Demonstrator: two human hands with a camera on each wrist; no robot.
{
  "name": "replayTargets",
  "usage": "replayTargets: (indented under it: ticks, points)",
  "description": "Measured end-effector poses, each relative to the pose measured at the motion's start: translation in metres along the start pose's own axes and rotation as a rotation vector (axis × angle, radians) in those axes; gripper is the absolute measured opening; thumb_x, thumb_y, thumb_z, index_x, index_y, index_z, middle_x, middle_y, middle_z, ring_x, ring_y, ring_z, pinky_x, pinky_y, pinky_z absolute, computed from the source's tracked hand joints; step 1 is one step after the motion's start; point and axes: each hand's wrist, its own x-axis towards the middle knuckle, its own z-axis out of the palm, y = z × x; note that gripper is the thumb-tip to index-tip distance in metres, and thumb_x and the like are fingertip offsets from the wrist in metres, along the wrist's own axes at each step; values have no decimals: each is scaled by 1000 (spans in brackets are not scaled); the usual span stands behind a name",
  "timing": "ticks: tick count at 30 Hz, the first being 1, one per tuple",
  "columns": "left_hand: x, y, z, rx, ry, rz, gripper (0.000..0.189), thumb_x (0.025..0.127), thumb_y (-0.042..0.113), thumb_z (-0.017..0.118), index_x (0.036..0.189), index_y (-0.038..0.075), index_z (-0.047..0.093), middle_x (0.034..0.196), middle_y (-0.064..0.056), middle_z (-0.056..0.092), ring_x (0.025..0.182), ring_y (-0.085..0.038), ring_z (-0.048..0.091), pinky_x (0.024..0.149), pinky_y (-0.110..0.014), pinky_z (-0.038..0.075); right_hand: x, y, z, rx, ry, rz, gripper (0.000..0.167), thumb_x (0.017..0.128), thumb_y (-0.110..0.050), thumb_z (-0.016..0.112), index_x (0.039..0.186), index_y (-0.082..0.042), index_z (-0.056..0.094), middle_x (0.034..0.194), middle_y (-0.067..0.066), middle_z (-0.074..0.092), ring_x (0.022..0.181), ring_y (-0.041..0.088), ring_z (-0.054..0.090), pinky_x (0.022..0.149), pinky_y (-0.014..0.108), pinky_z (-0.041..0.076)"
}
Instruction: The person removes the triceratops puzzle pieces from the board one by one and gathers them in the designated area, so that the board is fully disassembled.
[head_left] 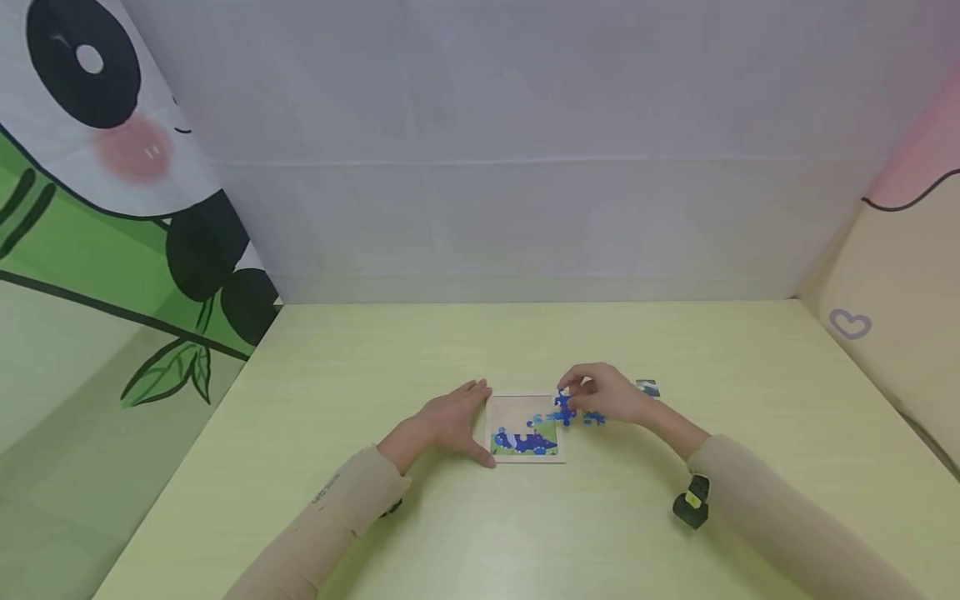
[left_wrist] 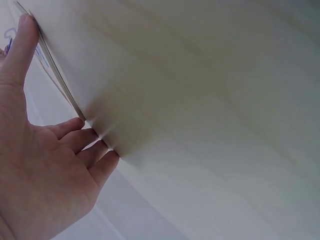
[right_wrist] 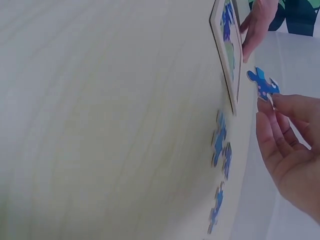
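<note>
My left hand (head_left: 456,421) lies spread along the left side of the tray (head_left: 517,409), its thumb at the near corner and its fingers stretched toward the far one. Nothing is gripped there; the thumb touches the tray's edge and the fingertips rest against the table (head_left: 360,350).

My right hand (head_left: 611,393) pinches a blue piece (right_wrist: 262,86) between thumb and fingers, holding it raised off the table by the tray's right side.

The tray sits flat on the table between my hands. Along its near part, fitted pieces (head_left: 525,443) show a blue dinosaur on green, while bare wood shows across much of the far part.

Loose pieces (right_wrist: 219,140), also blue, lie on the table to the right of the tray: two close together near its corner, another a little apart. Past my right wrist lies a small flat card (head_left: 648,387), bluish and white, its picture too small to make out.

I wear beige sleeves (head_left: 322,533), and a black device (head_left: 692,504) with a yellow patch sits at my right wrist. A pale cloth (head_left: 525,125) hangs behind the table.
</note>
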Motion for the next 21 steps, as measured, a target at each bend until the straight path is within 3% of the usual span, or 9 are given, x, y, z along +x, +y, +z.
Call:
replayTargets:
  ticks: [13, 21]
  points:
    - [3, -3, 3, -1, 7, 5, 111, 58, 58, 76, 142, 5, 26, 150, -11, 19, 137, -27, 16, 107, -45, 26, -44, 42, -41, 10, 65, 79, 23, 80, 3, 62, 102, 8, 59, 86, 11, 55, 73, 16, 56, 59, 24, 52]
    - [2, -2, 3, -13, 11, 1, 111, 58, 58, 76, 142, 6, 26, 150, -9, 20, 137, -26, 15, 107, -45, 26, -49, 53, -46, -40, 92, 99, 21, 79, 3, 63, 100, 8, 61, 84, 9, 57, 76, 16, 54, 58, 21, 50]
